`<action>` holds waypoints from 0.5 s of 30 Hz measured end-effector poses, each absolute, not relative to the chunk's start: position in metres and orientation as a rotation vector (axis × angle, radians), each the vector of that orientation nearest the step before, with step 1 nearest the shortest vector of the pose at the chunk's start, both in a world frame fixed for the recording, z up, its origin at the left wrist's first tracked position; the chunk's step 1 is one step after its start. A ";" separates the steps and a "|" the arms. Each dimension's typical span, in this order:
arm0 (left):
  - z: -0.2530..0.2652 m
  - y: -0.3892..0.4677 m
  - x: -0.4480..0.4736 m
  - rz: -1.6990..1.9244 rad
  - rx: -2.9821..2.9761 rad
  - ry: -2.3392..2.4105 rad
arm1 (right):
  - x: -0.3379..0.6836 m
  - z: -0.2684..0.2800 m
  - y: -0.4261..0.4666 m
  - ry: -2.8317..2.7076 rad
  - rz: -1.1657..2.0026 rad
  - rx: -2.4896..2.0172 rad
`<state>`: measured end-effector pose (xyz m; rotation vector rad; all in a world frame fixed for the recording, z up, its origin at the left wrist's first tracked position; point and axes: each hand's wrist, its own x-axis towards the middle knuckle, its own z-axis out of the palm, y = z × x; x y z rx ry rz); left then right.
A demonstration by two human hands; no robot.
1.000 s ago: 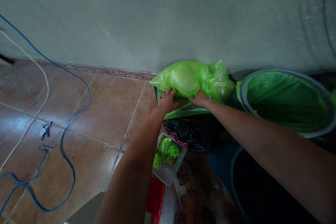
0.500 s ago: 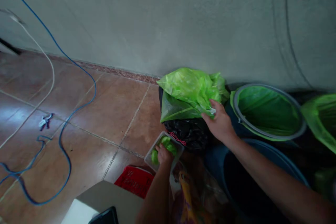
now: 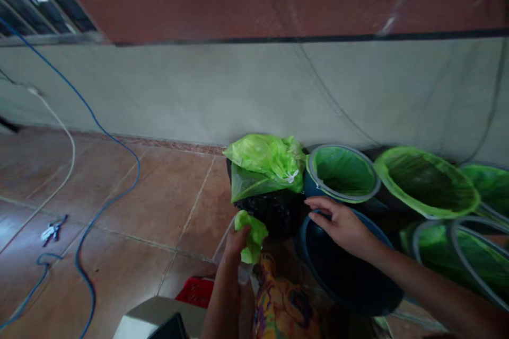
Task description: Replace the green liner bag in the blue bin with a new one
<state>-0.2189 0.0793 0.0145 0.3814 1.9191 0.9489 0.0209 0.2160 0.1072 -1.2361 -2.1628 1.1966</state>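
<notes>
Left grip: holds green wad | right grip: over blue bucket

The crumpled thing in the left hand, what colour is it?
Bright light green. The crumpled bag held by the left hand shows in the head view.

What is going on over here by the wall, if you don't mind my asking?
A person is crouched over a row of bins by the wall. The left hand holds a crumpled green bag above a clear container. The right hand, open, rests on the rim of a dark blue bucket. Behind sits a filled green bag on a black bag, beside green-lined bins.
</notes>
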 end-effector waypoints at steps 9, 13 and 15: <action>0.204 0.112 -0.140 1.168 0.760 1.351 | 0.047 0.180 0.186 -1.440 1.897 -0.784; 0.233 0.139 -0.110 0.931 1.000 1.416 | 0.087 0.204 0.216 -1.023 1.749 -0.891; 0.236 0.152 -0.104 0.928 1.014 1.497 | 0.124 0.212 0.238 -0.875 1.610 -0.911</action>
